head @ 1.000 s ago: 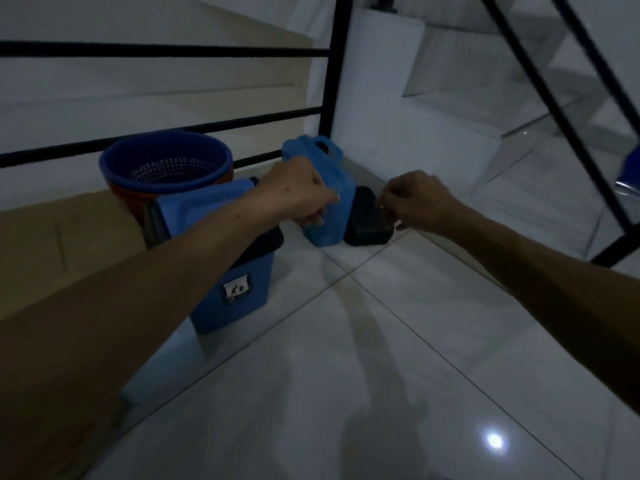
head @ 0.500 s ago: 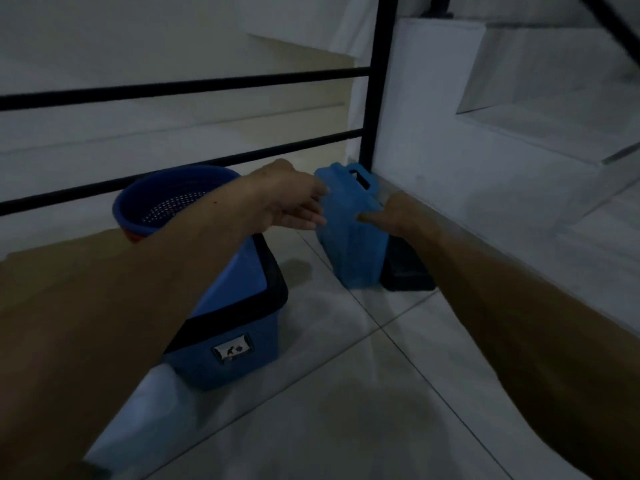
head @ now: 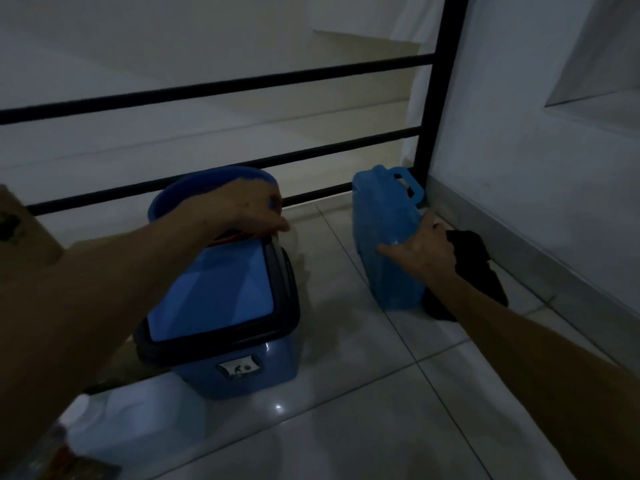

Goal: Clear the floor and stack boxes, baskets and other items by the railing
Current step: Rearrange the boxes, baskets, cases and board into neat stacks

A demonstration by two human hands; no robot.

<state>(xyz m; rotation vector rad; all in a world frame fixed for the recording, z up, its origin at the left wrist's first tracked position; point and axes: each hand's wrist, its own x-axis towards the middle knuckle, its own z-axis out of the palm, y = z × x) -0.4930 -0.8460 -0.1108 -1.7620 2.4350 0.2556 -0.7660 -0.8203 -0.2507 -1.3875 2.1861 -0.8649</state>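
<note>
The left hand [head: 249,209] is resting over the near rim of the round blue basket [head: 207,188], fingers bent down toward an orange edge showing just beneath them; whether they are closing on that rim or only touching it cannot be told. The right hand [head: 420,252] is lying against the side of the upright blue jerrycan [head: 384,237], thumb spread across its face and fingers wrapping toward its far edge, so it is steadying or gripping the can.

Progress, judged from the layout: several items are already sitting by the railing [head: 214,88]. The basket is standing directly under the left hand, the lidded blue bin [head: 221,317] is standing just nearer than that hand, and the jerrycan is standing in the corner near the railing post. A black object [head: 478,268] is lying just beyond the right hand, touching the can. The visible floor [head: 346,427] is showing mostly bare tile. Final positioning of the can appears to be the step in hand.

Limits of view:
- Dim lighting is obscuring fine detail (the black object cannot be identified).
- A cardboard box [head: 24,233] is cut off left of the left forearm.
- Blurred items at the lower left corner are unreadable.
- The right fingertips are hidden behind the can.
</note>
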